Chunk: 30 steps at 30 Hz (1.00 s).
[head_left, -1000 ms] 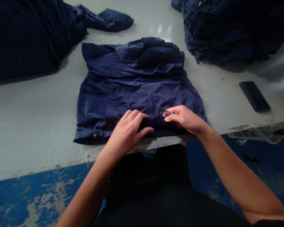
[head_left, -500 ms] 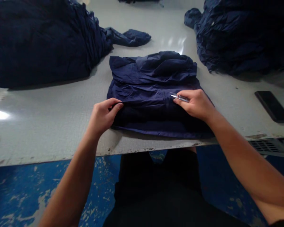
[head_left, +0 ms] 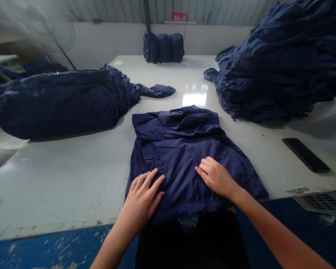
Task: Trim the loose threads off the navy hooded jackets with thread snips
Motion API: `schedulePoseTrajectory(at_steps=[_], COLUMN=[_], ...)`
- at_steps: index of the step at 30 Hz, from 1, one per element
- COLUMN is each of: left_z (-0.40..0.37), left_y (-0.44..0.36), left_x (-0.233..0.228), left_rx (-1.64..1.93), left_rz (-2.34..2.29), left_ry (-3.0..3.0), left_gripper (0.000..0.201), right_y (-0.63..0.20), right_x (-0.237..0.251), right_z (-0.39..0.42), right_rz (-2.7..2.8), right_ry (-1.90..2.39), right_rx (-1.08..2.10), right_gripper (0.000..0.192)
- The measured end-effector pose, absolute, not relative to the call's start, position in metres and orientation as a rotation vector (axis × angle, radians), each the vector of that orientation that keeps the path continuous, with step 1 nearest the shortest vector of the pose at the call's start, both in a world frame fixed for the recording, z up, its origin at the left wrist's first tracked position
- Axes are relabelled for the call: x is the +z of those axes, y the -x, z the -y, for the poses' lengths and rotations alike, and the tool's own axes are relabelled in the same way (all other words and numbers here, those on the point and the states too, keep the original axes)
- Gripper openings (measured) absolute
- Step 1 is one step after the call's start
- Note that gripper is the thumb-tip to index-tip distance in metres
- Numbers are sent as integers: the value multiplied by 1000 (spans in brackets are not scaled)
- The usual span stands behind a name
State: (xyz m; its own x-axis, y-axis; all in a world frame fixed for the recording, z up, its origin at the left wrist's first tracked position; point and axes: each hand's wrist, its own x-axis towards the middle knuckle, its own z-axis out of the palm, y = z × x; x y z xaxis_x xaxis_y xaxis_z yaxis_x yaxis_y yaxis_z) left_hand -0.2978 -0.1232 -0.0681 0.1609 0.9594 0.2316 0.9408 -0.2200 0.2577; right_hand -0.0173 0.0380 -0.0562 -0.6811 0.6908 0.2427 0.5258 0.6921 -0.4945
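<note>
A navy blue garment (head_left: 179, 160) lies spread on the table before me, its far end bunched into folds and its near edge hanging over the table's front. Flat on its left part rests my left hand (head_left: 145, 192), fingers spread and holding nothing. My right hand (head_left: 215, 177) is closed, with curled fingers against the garment right of its middle. The thread snips seen in that hand half a second ago are now hidden by the fingers.
Large navy cloth piles stand on the table at left (head_left: 72, 102) and right (head_left: 277, 71). A black phone (head_left: 306, 155) lies near the right front edge. Folded garments (head_left: 164, 48) stand at the far end, and a plastic crate (head_left: 322, 201) sits below the table at right.
The garment's near part has been unfolded and drawn over the table edge. My left hand has released the fold and flattened out. My view has tilted up.
</note>
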Motion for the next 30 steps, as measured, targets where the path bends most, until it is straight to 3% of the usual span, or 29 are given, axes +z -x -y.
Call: schedulePoseTrajectory(at_steps=[4, 7, 9, 12, 17, 21, 26, 30], left_z=[142, 132, 119, 106, 109, 117, 119, 107], left_y=[305, 316, 315, 300, 277, 278, 288, 293], left_x=[-63, -57, -58, -66, -80, -81, -70, -76], left_rx=[694, 822, 759, 618, 667, 953, 1508, 1264], left_rz=[-1962, -2245, -2270, -2065, -1958, -1961, -1867, -1934], left_ry=[-2158, -1988, -2036, -2215, -2216, -2139, -1968, -2119], left_gripper=[30, 41, 50, 42, 46, 38, 30, 52], right_y=[3, 22, 67, 170, 301, 278, 196, 174], right_x=[-50, -25, -7, 8, -15, -39, -52, -65], right_z=[-34, -48, -65, -96, -141, -164, -168, -163], right_rz=[2528, 2443, 2368, 2303, 2381, 2284, 1967, 1764], right_ry=[966, 967, 908, 909, 971, 1070, 1163, 1181], right_rx=[681, 694, 659, 641, 693, 756, 846, 973], right_gripper=[49, 47, 43, 45, 43, 27, 47, 46])
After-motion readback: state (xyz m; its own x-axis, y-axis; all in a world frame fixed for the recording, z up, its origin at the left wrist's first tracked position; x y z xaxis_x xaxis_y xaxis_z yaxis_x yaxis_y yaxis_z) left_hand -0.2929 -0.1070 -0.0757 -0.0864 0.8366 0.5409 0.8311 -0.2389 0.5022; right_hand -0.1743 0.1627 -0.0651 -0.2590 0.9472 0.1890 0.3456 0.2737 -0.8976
